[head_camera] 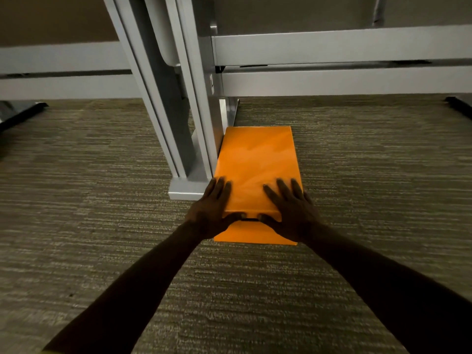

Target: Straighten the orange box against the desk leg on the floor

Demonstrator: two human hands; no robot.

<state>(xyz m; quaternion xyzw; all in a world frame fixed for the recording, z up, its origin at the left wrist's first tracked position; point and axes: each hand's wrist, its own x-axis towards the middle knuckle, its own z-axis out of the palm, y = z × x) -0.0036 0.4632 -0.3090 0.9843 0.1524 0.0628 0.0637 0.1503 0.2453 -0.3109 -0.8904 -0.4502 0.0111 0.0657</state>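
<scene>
orange box (pixel 255 162) under both hands' fingers (pixel 219 187)

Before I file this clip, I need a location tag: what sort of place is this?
Probably an office, seen from floor level under desks. Grey metal desk legs and crossbars stand on short-pile striped carpet, typical of a workplace. Both hands hold an orange box beside one leg.
</scene>
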